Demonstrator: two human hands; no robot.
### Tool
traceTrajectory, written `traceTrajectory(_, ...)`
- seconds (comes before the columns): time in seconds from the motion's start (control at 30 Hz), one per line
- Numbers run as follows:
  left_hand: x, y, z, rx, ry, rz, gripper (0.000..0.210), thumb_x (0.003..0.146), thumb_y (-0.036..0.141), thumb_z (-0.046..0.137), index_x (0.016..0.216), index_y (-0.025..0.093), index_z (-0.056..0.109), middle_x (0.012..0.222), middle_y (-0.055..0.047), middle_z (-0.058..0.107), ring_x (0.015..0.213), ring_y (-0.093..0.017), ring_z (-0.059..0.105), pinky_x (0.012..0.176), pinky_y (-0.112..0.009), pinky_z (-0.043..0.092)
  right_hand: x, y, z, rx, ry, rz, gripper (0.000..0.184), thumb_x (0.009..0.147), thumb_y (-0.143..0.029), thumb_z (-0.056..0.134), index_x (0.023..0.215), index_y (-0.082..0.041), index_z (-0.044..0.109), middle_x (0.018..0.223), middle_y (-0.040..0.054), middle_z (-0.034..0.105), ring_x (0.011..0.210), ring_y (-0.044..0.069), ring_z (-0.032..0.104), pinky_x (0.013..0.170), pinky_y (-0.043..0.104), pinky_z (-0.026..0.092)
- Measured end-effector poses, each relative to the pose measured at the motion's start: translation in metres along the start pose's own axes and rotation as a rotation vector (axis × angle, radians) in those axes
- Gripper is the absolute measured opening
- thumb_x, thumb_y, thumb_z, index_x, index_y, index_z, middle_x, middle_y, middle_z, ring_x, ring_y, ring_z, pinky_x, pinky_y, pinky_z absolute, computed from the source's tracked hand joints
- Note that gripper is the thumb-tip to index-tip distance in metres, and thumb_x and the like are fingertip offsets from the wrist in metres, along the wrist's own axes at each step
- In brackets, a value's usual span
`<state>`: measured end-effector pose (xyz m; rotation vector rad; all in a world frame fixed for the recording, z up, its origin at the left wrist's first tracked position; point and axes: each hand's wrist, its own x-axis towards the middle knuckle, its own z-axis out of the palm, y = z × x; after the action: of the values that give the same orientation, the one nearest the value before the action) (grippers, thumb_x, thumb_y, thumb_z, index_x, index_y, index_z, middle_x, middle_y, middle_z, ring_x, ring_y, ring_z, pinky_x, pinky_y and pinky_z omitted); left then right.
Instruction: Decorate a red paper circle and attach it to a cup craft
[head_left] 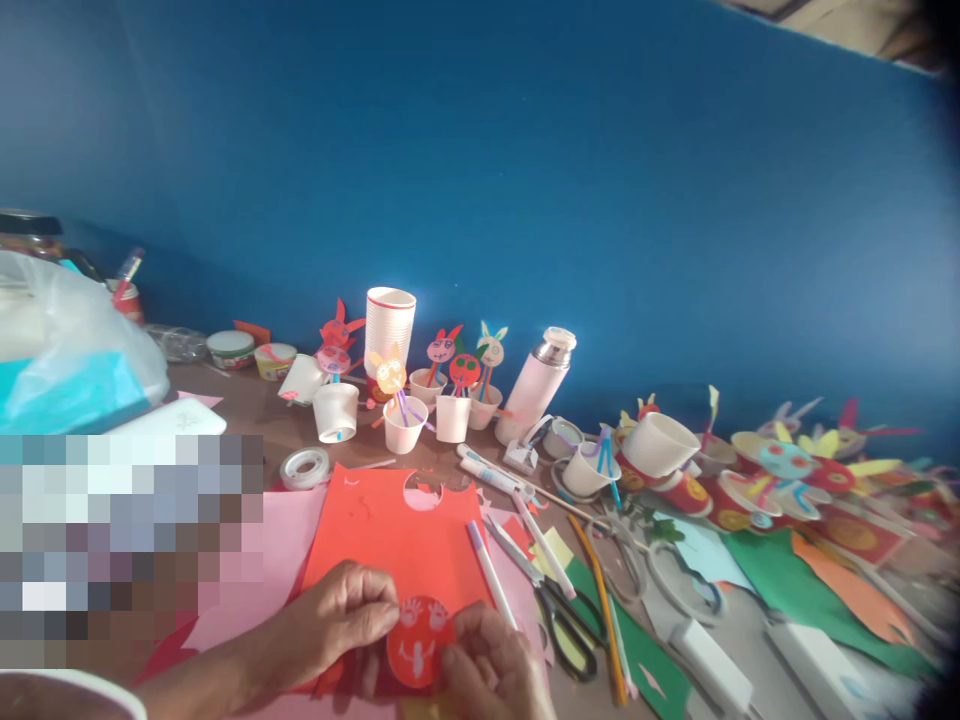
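Observation:
A small round red paper cut-out (418, 642) with white drawn marks lies between my two hands at the bottom middle. My left hand (341, 620) pinches its upper left edge. My right hand (491, 668) holds its right edge with thumb and fingers. Under them lies a red paper sheet (397, 530) with a rounded piece cut out of its top edge. A white marker pen (491, 573) rests on the sheet just right of my hands.
Black-handled scissors (561, 620), pens and a pencil lie to the right. A tape roll (304, 466) sits left of the sheet. White cups with paper animal puppets (405, 400), a cup stack (388, 325) and a flask (534, 385) stand by the blue wall. Coloured paper crafts crowd the right side.

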<state>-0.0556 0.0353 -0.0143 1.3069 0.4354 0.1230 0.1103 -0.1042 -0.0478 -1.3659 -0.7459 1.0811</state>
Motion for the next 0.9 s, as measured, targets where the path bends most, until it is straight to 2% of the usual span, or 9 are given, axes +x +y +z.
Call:
traceTrajectory(0.1, 0.000, -0.001, 0.000, 0.005, 0.012, -0.012, 0.043, 0.090, 0.057, 0.061, 0.077, 0.016, 0.057, 0.058, -0.006, 0.068, 0.037, -0.009, 0.048, 0.038, -0.019, 0.032, 0.001, -0.007, -0.001, 0.108, -0.055, 0.043, 0.052, 0.069, -0.064, 0.083, 0.079, -0.015, 0.066, 0.058, 0.0010, 0.068, 0.048, 0.009, 0.055, 0.051, 0.018, 0.038)
traceTrajectory(0.2, 0.000, 0.000, 0.000, 0.035, 0.024, -0.002, 0.047, 0.090, 0.060, 0.061, 0.077, 0.015, 0.057, 0.061, -0.008, 0.068, 0.040, -0.010, 0.051, 0.041, -0.019, 0.035, 0.003, -0.011, -0.001, 0.141, -0.115, 0.040, 0.059, 0.068, -0.070, 0.081, 0.080, -0.015, 0.065, 0.054, -0.0002, 0.065, 0.045, 0.008, 0.053, 0.051, 0.018, 0.037)
traceTrajectory(0.5, 0.000, -0.003, -0.002, 0.037, 0.012, 0.019, 0.051, 0.090, 0.063, 0.060, 0.083, 0.012, 0.063, 0.061, -0.006, 0.066, 0.044, -0.011, 0.054, 0.044, -0.020, 0.038, 0.001, -0.008, 0.000, 0.131, -0.087, 0.000, 0.054, 0.071, -0.068, 0.080, 0.073, -0.018, 0.061, 0.053, -0.0013, 0.063, 0.045, 0.008, 0.050, 0.050, 0.020, 0.037)
traceTrajectory(0.63, -0.002, -0.005, -0.003, -0.034, 0.022, 0.004, 0.061, 0.079, 0.071, 0.068, 0.092, 0.012, 0.065, 0.069, -0.007, 0.069, 0.054, -0.013, 0.060, 0.049, -0.021, 0.043, 0.001, -0.003, 0.001, 0.139, -0.044, -0.036, 0.050, 0.074, -0.064, 0.080, 0.071, -0.018, 0.059, 0.054, -0.0002, 0.065, 0.044, 0.009, 0.052, 0.049, 0.020, 0.037)
traceTrajectory(0.73, -0.003, -0.008, -0.003, -0.055, 0.036, -0.018, 0.062, 0.073, 0.069, 0.076, 0.093, 0.012, 0.064, 0.072, -0.007, 0.068, 0.062, -0.015, 0.062, 0.055, -0.023, 0.046, 0.001, 0.002, 0.001, 0.130, -0.029, -0.068, 0.050, 0.074, -0.065, 0.078, 0.070, -0.018, 0.059, 0.053, -0.0002, 0.066, 0.044, 0.009, 0.052, 0.048, 0.019, 0.037)
traceTrajectory(0.9, -0.002, -0.013, 0.000, 0.008, 0.100, -0.046, 0.054, 0.074, 0.065, 0.076, 0.084, 0.015, 0.058, 0.064, -0.004, 0.066, 0.051, -0.011, 0.055, 0.044, -0.019, 0.036, 0.001, 0.001, -0.002, -0.002, 0.007, -0.063, 0.049, 0.075, -0.064, 0.078, 0.068, -0.019, 0.061, 0.054, -0.0001, 0.067, 0.044, 0.009, 0.051, 0.046, 0.018, 0.037)
